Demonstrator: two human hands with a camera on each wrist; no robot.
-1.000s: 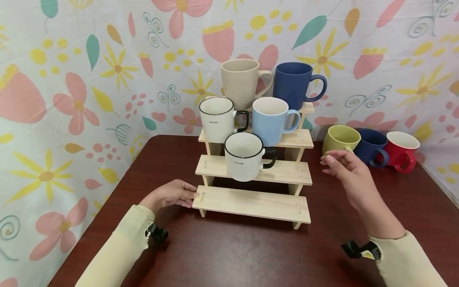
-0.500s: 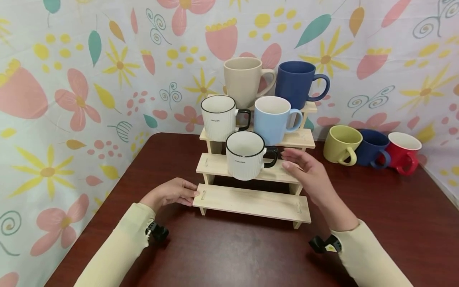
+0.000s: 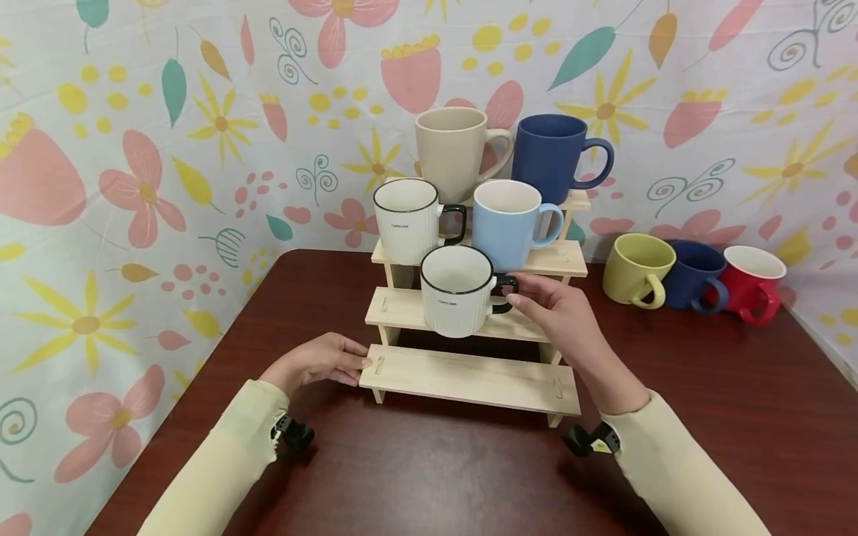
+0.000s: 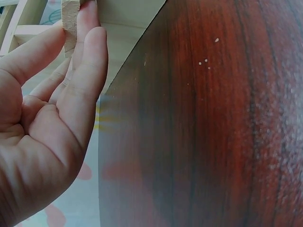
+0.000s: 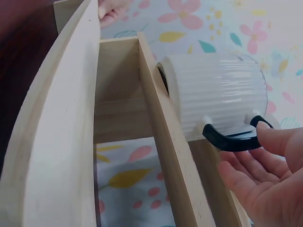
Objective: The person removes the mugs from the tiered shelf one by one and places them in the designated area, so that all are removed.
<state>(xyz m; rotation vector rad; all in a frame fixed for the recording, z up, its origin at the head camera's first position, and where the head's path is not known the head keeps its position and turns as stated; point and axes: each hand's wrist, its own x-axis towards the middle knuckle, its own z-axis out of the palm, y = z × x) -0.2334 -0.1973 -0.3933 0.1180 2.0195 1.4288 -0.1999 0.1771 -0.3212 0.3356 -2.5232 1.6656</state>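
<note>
A white ribbed mug (image 3: pixel 456 298) with a black rim and black handle stands upright on the second-lowest tier of a wooden stepped rack (image 3: pixel 469 380). My right hand (image 3: pixel 559 316) is at its handle; in the right wrist view the thumb lies on the black handle (image 5: pixel 232 142) and the fingers curl beneath it. At the rack's lower left, my left hand (image 3: pixel 326 361) pinches the end of the bottom shelf. The left wrist view shows that board end (image 4: pixel 70 28) between thumb and fingers.
Higher tiers bear another white mug (image 3: pixel 405 227), a light blue mug (image 3: pixel 506 231), a beige mug (image 3: pixel 450 152) and a dark blue mug (image 3: pixel 548 160). Green (image 3: pixel 633 272), navy (image 3: pixel 690 275) and red (image 3: pixel 747 279) mugs stand at the table's back right, before a floral cloth (image 3: pixel 201 149).
My right hand has moved left from near the green mug to the white mug's black handle and taken hold of it. The left hand stays on the bottom shelf.
</note>
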